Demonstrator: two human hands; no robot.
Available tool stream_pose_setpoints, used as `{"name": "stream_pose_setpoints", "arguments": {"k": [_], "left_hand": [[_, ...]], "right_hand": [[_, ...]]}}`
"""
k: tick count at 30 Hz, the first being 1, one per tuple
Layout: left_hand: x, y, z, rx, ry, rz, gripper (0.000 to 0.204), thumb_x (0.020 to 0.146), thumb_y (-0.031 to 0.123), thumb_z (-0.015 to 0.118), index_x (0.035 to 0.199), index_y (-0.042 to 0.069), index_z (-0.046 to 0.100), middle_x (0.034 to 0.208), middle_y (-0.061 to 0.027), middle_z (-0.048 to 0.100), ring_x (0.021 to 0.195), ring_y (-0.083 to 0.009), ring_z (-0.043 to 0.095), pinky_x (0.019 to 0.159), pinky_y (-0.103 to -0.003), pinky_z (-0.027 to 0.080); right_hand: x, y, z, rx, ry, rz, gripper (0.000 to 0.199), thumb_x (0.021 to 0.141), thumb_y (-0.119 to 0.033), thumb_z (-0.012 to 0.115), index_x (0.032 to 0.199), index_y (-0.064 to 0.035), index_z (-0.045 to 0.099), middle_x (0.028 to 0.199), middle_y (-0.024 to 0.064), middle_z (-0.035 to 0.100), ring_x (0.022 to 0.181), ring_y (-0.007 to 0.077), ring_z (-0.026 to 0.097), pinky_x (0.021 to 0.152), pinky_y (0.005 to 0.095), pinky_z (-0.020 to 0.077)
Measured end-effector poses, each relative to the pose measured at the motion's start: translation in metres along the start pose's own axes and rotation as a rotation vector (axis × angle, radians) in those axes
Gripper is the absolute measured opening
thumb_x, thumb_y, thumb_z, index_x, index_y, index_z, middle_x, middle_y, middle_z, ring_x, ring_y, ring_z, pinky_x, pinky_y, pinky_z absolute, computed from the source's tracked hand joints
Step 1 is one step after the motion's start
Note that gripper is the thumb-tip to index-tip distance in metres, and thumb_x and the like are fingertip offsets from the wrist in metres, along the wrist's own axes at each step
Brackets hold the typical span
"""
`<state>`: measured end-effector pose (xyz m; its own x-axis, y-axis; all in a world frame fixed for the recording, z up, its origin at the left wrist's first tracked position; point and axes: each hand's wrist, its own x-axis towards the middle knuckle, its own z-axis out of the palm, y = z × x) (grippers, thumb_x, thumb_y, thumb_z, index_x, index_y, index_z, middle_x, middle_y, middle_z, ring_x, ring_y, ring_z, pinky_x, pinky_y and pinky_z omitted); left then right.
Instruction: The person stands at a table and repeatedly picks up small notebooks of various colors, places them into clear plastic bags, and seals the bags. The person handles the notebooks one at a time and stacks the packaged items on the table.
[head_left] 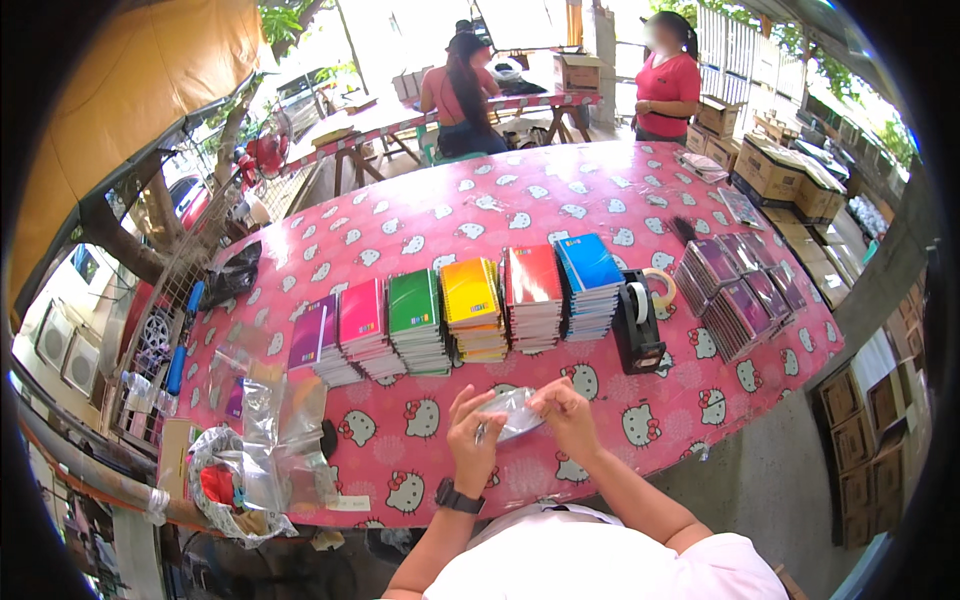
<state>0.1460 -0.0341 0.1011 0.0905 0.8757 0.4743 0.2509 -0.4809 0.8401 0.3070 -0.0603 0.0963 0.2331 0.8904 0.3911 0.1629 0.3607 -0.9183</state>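
Note:
My left hand (474, 432) and my right hand (564, 412) hold a clear plastic bag (515, 411) between them, above the near part of the table. My right fingers pinch its right end; the left fingers curl round the other end. A small shiny bit shows at my left fingers, too small to name. Just beyond my hands stands a row of stacked spiral notebooks: purple (314, 335), pink (362, 315), green (414, 305), yellow (469, 298), red (534, 280) and blue (588, 266). A black tape dispenser (638, 335) stands right of the blue stack.
Bundles of purple notebooks (738, 295) lie at the right on the pink table (520, 465). Loose clear bags (285, 430) and a plastic-lined bin (220, 490) are at the left. Cardboard boxes (775, 170) stand beyond. Two people (668, 85) are across the table.

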Motion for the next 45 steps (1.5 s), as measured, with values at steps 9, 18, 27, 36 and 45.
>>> {"name": "stream_pose_setpoints", "arguments": {"k": [9, 18, 27, 36, 45], "left_hand": [[-0.022, -0.030, -0.009, -0.793, -0.186, -0.338, 0.074, 0.082, 0.039, 0.062, 0.138, 0.001, 0.031, 0.133, -0.0142, 0.045, 0.128, -0.0239, 0.037, 0.103, -0.038, 0.032], [-0.023, -0.041, -0.009, -0.817, -0.143, -0.630, 0.041, 0.086, 0.017, 0.058, 0.121, -0.003, 0.052, 0.108, -0.0094, 0.060, 0.095, -0.0139, 0.057, 0.084, -0.026, 0.045], [-0.014, -0.006, -0.002, -0.360, 0.073, -0.466, 0.015, 0.085, 0.011, 0.064, 0.093, -0.002, 0.065, 0.086, -0.0045, 0.065, 0.075, -0.0076, 0.056, 0.068, -0.021, 0.044], [-0.016, -0.023, -0.020, -0.768, 0.009, -0.226, 0.062, 0.082, 0.024, 0.068, 0.133, 0.004, 0.040, 0.125, -0.0123, 0.053, 0.116, -0.0172, 0.049, 0.096, -0.032, 0.039], [-0.031, -0.056, -0.019, -0.088, -0.425, -0.070, 0.095, 0.055, 0.010, 0.085, 0.134, 0.004, 0.031, 0.130, -0.0136, 0.045, 0.117, -0.0239, 0.049, 0.096, -0.036, 0.044]], "right_hand": [[-0.001, 0.016, -0.026, 0.517, -0.161, 0.323, 0.035, 0.088, -0.021, 0.058, 0.117, -0.0020, 0.054, 0.109, 0.0051, 0.061, 0.106, 0.0130, 0.052, 0.089, 0.0272, 0.0391], [-0.009, 0.028, 0.005, 0.225, -0.152, 0.399, 0.023, 0.086, -0.011, 0.062, 0.106, -0.0003, 0.063, 0.095, 0.0052, 0.064, 0.076, 0.0080, 0.056, 0.067, 0.0213, 0.0457], [-0.008, 0.000, 0.018, -0.056, 0.076, 0.085, 0.007, 0.081, -0.004, 0.063, 0.085, 0.0011, 0.065, 0.077, 0.0101, 0.061, 0.068, 0.0161, 0.059, 0.062, 0.0265, 0.0471], [-0.011, 0.020, -0.008, 0.349, -0.179, 0.211, 0.047, 0.081, -0.023, 0.068, 0.121, -0.0031, 0.053, 0.108, 0.0091, 0.061, 0.099, 0.0194, 0.058, 0.085, 0.0297, 0.0448], [-0.020, 0.024, -0.004, 0.089, -0.410, 0.140, 0.079, 0.061, -0.003, 0.081, 0.129, -0.0037, 0.041, 0.120, 0.0116, 0.053, 0.113, 0.0212, 0.049, 0.097, 0.0340, 0.0390]]}}
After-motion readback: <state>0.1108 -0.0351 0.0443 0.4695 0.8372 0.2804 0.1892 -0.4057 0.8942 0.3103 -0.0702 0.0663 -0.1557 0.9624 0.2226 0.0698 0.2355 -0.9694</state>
